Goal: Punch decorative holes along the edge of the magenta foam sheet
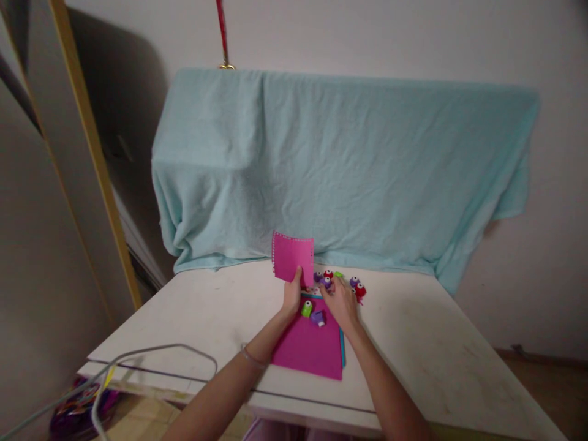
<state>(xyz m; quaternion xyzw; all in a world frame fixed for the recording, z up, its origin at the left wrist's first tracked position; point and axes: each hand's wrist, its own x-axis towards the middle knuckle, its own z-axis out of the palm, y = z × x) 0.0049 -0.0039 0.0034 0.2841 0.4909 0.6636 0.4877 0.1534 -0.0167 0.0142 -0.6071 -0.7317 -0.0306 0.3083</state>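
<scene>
My left hand (293,295) grips a pink sheet of paper (294,258) by its lower edge, thumb in front. Small notches or holes run along the sheet's top and side edges. My right hand (341,301) is closed at a small purple paper punch (326,282), thumb and forefinger on either side of it. Below, between my wrists, a green paper punch (307,308) and another purple punch (317,318) lie on a larger magenta sheet (307,352). A blue sheet (343,352) shows at its right edge.
Several more punches, among them a red one (361,290), stand beyond and right of my right hand. They rest on a white table (436,343). A pale blue cloth (349,165) hangs behind it. A grey cable (174,345) crosses the table's left front.
</scene>
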